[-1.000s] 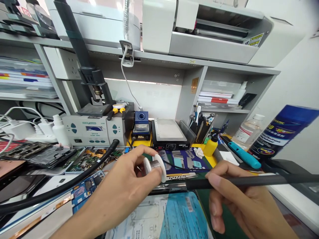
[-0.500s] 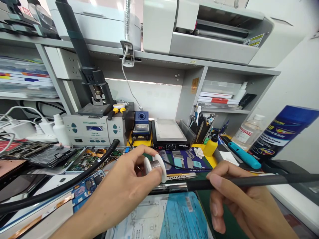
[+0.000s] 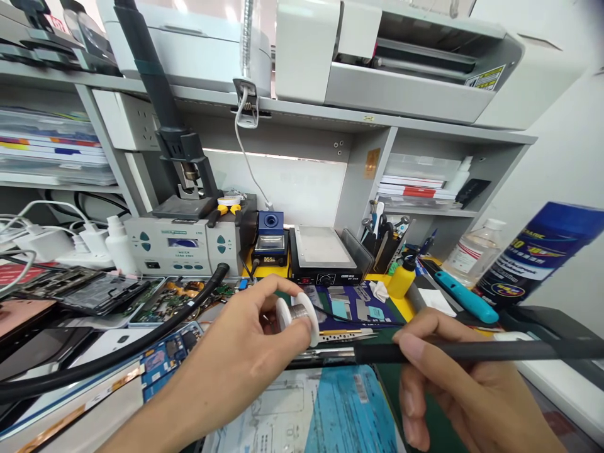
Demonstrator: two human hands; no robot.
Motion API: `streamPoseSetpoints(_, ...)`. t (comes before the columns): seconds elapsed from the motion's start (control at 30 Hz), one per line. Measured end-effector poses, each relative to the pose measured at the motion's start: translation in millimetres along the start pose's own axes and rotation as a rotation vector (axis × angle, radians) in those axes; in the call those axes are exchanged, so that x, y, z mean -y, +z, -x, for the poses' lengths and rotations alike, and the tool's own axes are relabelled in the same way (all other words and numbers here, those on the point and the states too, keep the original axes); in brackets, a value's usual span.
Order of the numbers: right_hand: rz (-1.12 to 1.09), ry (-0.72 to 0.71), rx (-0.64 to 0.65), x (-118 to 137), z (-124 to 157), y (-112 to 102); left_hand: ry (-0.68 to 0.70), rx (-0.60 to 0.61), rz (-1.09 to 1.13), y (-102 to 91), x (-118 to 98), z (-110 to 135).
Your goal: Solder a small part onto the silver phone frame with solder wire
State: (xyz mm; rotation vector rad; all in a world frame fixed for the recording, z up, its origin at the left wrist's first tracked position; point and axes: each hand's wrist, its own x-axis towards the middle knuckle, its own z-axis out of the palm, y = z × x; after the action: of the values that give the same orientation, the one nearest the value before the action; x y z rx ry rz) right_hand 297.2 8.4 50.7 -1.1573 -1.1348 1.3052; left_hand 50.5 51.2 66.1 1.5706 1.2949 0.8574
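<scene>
My left hand [image 3: 236, 358] pinches a white spool of solder wire [image 3: 309, 319] between thumb and fingers, and the silvery wire shows between its rims. My right hand [image 3: 457, 377] is closed around the black handle of a soldering iron [image 3: 382, 353], held almost level like a pen. Its metal shaft points left, towards the spool, and its tip is hidden behind my left hand. Below both hands lies a worn blue and white printed panel [image 3: 349, 409]. Tweezers [image 3: 349, 335] lie just behind the iron's shaft.
Behind stand a grey hot-air station [image 3: 182, 248], a small soldering station [image 3: 268, 248] and a heating plate [image 3: 325, 246]. Phone parts and circuit boards [image 3: 177, 299] crowd the left, crossed by a thick black hose [image 3: 155, 349]. A yellow bottle [image 3: 402, 279] and blue spray can [image 3: 538, 251] stand right.
The view has shifted slightly, so the scene sits a little further right. The soldering iron's handle end has dipped a little. Both hands keep their holds.
</scene>
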Motion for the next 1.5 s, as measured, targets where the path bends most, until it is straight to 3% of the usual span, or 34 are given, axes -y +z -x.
streamPoseSetpoints(0.6, 0.036, -0.031, -0.029, -1, 0, 1, 0.061, -0.001, 0.015, 0.4, 7, -5)
streamPoseSetpoints(1.5, 0.008, -0.013, -0.020, 1, -1, 2, 0.008, 0.019, -0.015, 0.1, 13, -6)
